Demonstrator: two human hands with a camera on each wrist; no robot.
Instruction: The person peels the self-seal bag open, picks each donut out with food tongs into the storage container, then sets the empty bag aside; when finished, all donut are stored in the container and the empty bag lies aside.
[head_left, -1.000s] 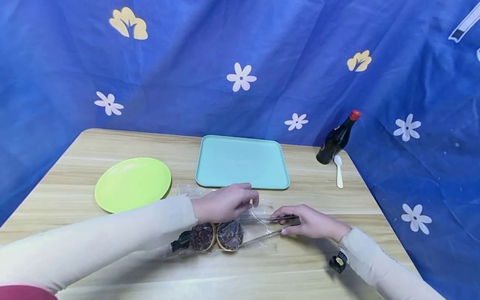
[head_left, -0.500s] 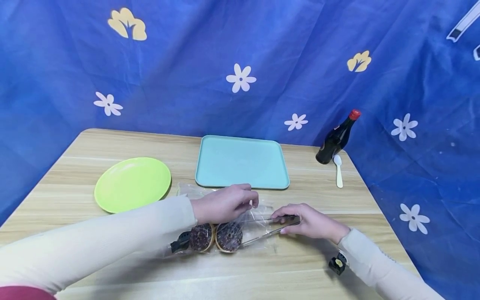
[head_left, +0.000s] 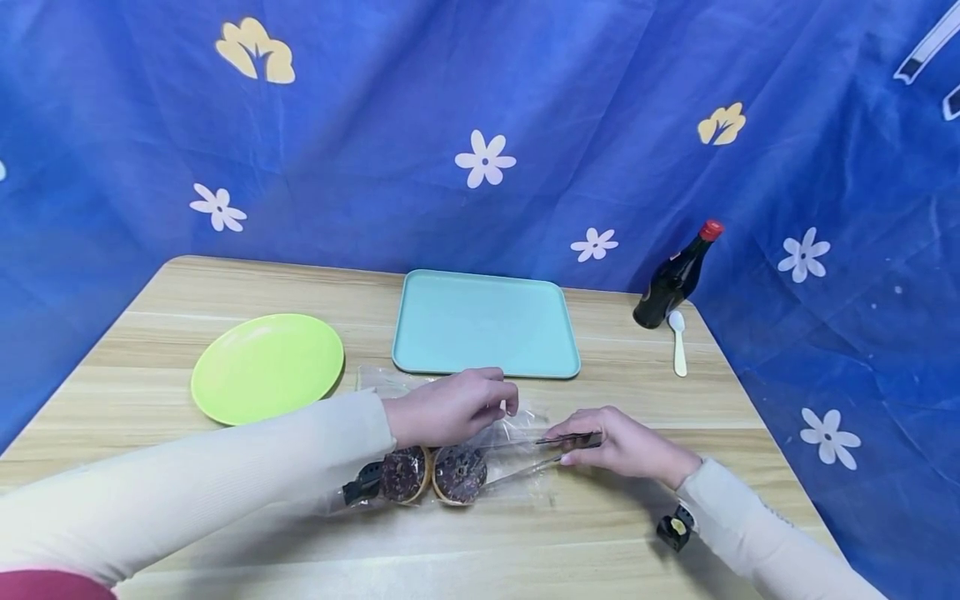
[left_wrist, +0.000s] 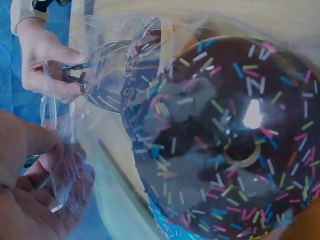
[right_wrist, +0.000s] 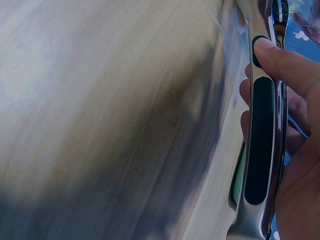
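Two doughnuts, a left one (head_left: 403,475) and a right one (head_left: 459,475), with dark icing and coloured sprinkles, lie side by side inside a clear plastic bag (head_left: 378,380). My left hand (head_left: 453,408) reaches over them and pinches the bag's edge, its crinkled film bunched between thumb and fingers in the left wrist view. At the bag's right end, my right hand (head_left: 630,446) grips metal tongs (right_wrist: 261,140) with dark inlays on the handle. The tongs' two arms are spread and extend into the bag's mouth, one toward the right doughnut.
A light blue tray (head_left: 483,325) lies behind the bag, and a green plate (head_left: 266,369) sits at the left. A dark bottle (head_left: 671,279) with a red cap stands at the back right beside a small white spoon (head_left: 678,343). Blue patterned cloth (head_left: 375,125) hangs behind the table.
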